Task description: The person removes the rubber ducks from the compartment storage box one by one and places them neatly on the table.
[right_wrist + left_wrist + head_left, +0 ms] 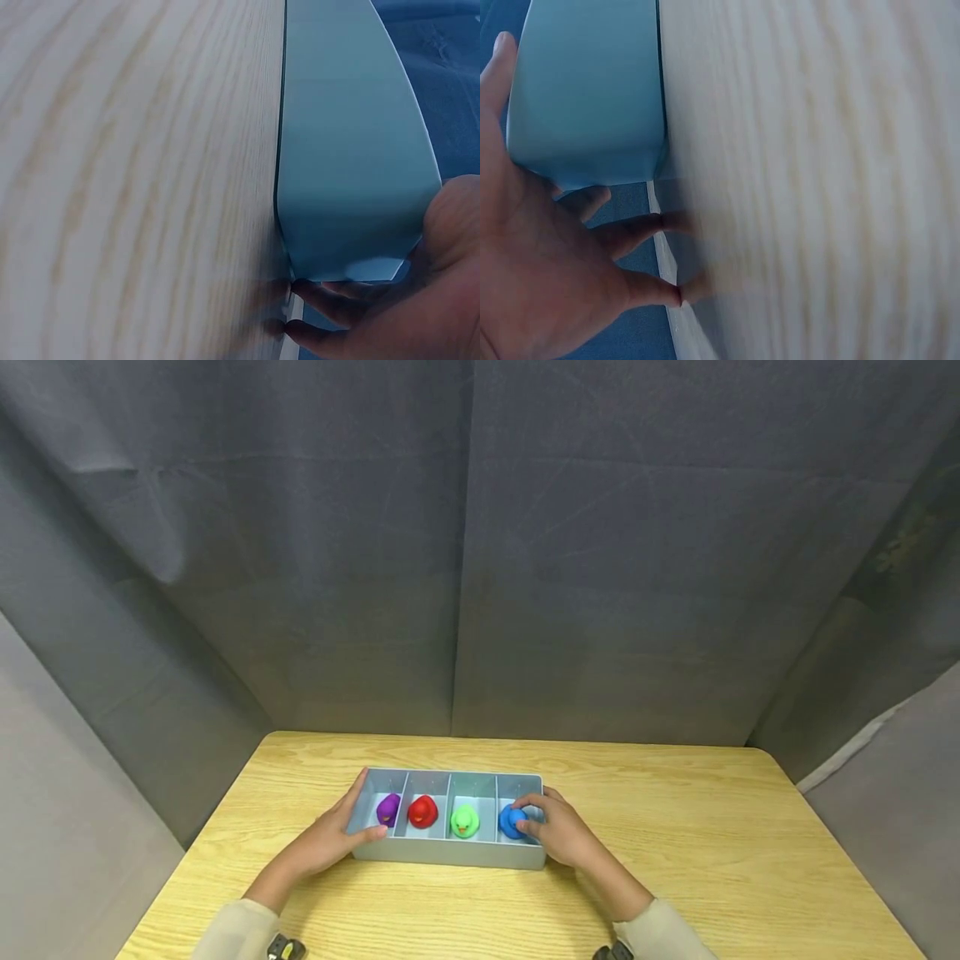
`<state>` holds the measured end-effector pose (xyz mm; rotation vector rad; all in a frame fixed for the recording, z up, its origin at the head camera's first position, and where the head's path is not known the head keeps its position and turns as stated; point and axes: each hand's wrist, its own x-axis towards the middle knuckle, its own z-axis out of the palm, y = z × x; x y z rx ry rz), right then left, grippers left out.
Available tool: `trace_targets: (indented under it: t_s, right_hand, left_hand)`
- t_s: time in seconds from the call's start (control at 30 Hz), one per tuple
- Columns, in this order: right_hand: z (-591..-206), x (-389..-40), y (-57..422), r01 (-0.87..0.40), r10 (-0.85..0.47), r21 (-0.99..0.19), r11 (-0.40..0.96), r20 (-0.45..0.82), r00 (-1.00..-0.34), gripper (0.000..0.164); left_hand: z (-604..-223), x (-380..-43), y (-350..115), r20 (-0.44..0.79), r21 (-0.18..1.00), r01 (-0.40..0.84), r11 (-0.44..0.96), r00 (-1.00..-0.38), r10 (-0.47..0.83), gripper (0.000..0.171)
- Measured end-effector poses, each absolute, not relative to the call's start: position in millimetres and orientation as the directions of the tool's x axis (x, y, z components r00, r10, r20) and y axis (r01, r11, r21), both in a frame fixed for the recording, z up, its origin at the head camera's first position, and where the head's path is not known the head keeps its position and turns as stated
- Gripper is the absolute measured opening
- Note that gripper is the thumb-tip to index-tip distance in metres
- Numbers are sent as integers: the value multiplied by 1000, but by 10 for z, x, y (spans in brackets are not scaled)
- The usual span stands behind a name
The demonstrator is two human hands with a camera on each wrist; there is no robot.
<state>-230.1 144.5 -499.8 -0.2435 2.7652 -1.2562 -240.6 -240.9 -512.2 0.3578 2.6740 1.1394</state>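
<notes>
A grey-blue tray (450,852) with several compartments in a row lies on the table. From left to right it holds a purple rubber duck (388,809), a red rubber duck (423,812), a green rubber duck (465,821) and a blue rubber duck (512,821). My left hand (327,839) rests against the tray's left end, its thumb over the front rim; in the left wrist view its lower fingers are spread. With thumb and forefinger my right hand (562,831) pinches the blue duck in the rightmost compartment. Other right fingers (322,300) touch the table beside the tray's end.
The light wooden table (675,827) ends at a back edge behind the tray. Grey curtains (600,568) hang behind it and at both sides.
</notes>
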Motion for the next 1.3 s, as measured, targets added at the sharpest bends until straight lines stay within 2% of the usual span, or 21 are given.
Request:
trace_targets:
  t_s: [0.67,1.3]
  right_hand:
    - [-4960,-2313,1480,-190,-228,-697,691,38,-973,17]
    - [-4818,-2295,1514,-213,-225,-705,677,78,-971,20]
  left_hand:
    - [-5137,-2402,-2400,-96,731,131,670,-952,291,108]
    - [-5093,-2387,-2368,-92,732,131,669,-954,287,109]
